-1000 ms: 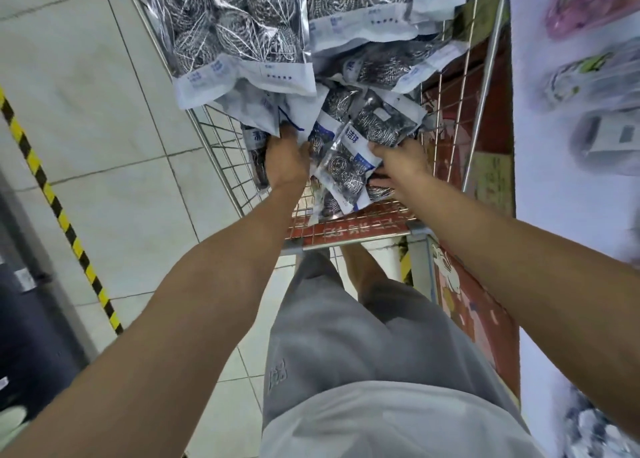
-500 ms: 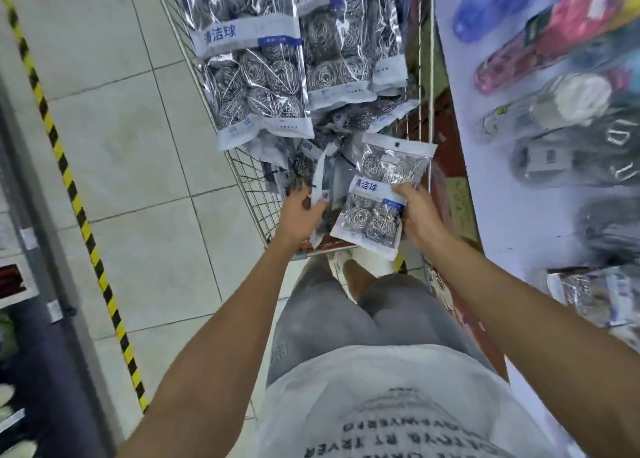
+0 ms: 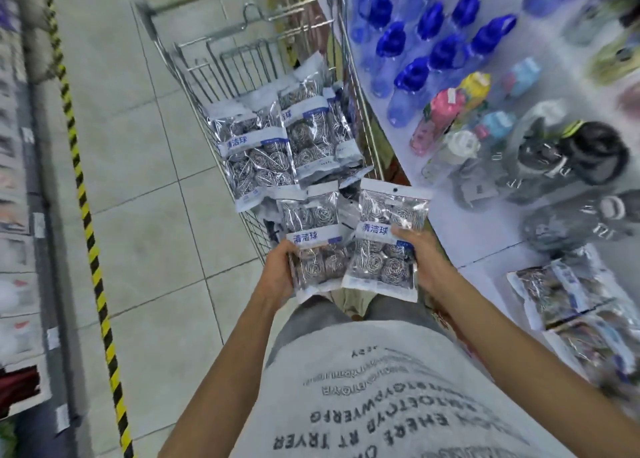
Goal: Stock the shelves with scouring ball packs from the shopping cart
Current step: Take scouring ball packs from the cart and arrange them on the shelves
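Observation:
My left hand (image 3: 278,271) grips a clear scouring ball pack (image 3: 313,236) with a white and blue label by its left edge. A second scouring ball pack (image 3: 384,246) is held by its right edge in my right hand (image 3: 420,255). Both packs are lifted side by side in front of my waist, just above the near end of the wire shopping cart (image 3: 207,87). More scouring ball packs (image 3: 263,152) lie piled inside the cart. On the white shelf (image 3: 485,236) to my right, a few stocked scouring ball packs (image 3: 557,295) lie at the near end.
Blue bottles (image 3: 426,38), pink and yellow bottles (image 3: 450,111) and dark flasks (image 3: 561,159) fill the shelf further along. A yellow-black striped line (image 3: 86,215) runs along the tiled floor on the left, beside another shelf unit (image 3: 20,215).
Both hands came up out of the cart, each with one pack. The view swung up and right, bringing the shelf and its bottles into sight.

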`<control>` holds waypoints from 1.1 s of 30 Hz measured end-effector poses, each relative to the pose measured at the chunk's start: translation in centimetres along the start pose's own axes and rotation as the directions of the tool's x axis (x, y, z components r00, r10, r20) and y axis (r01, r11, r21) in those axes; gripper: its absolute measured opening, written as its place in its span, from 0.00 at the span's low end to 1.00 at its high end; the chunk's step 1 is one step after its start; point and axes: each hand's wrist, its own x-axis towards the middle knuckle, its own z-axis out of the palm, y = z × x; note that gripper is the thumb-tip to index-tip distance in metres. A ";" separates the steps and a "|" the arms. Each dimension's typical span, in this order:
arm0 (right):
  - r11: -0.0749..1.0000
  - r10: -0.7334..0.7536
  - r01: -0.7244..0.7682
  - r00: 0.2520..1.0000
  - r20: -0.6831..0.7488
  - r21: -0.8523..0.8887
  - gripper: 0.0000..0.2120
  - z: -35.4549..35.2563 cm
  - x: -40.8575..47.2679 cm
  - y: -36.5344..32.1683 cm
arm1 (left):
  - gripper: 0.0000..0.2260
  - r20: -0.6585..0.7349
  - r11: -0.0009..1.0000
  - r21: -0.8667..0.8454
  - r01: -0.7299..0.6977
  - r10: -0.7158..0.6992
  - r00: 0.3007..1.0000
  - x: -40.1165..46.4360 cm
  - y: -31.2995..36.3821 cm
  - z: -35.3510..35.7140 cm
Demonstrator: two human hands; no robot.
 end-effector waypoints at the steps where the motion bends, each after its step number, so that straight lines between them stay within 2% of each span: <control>1: 1.000 -0.007 0.008 1.000 -0.019 0.028 0.19 -0.3 -0.9 0.1 | 0.18 -0.017 1.000 0.023 -0.005 0.005 1.000 -0.6 -0.1 0.3; 4: 0.993 -0.059 0.066 0.996 -0.072 0.097 0.20 -1.0 -3.9 0.6 | 0.21 0.029 0.992 0.119 -0.030 0.027 0.999 -2.0 -0.5 1.2; 7: 0.982 -0.079 0.096 0.991 -0.110 0.160 0.22 -2.2 -6.7 2.2 | 0.38 0.136 0.968 0.244 -0.063 0.030 0.990 -3.1 -1.5 2.2; 8: 0.977 -0.077 0.100 0.989 -0.128 0.189 0.25 -2.7 -7.7 3.1 | 0.40 0.162 0.950 0.296 -0.100 0.053 0.985 -3.5 -1.9 2.4; 10: 0.962 -0.072 0.118 0.979 -0.191 0.245 0.31 -3.8 -10.0 4.8 | 0.38 0.204 0.918 0.368 -0.148 0.075 0.976 -4.4 -2.8 2.8; 12: 0.942 -0.086 0.156 0.968 -0.237 0.297 0.28 -5.1 -12.5 6.6 | 0.49 0.223 0.910 0.395 -0.126 0.039 0.974 -5.3 -3.7 3.0; 14: 0.910 -0.095 0.200 0.954 -0.286 0.364 0.23 -6.5 -14.8 8.7 | 0.59 0.297 0.907 0.398 -0.136 0.013 0.955 -6.1 -4.7 3.3; 18: 0.839 -0.093 0.261 0.933 -0.347 0.478 0.21 -9.7 -19.6 12.9 | 0.65 0.325 0.865 0.483 -0.135 -0.033 0.945 -8.1 -7.3 4.9; 23: 0.792 -0.014 0.290 0.889 -0.459 0.537 0.22 -13.4 -24.7 18.1 | 0.63 0.415 0.810 0.565 -0.155 -0.117 0.902 -10.5 -11.2 8.0; 28: 0.736 0.041 0.314 0.863 -0.503 0.600 0.20 -18.1 -28.2 22.9 | 0.37 0.441 0.704 0.682 -0.198 -0.179 0.880 -12.4 -15.6 12.1; 30: 0.711 0.075 0.322 0.850 -0.522 0.626 0.21 -20.4 -29.4 24.7 | 0.32 0.407 0.656 0.733 -0.181 -0.210 0.889 -13.0 -17.8 14.0; 33: 0.670 0.118 0.353 0.818 -0.563 0.653 0.28 -23.9 -31.2 27.4 | 0.27 0.362 0.642 0.759 -0.106 -0.280 0.889 -13.9 -21.4 17.1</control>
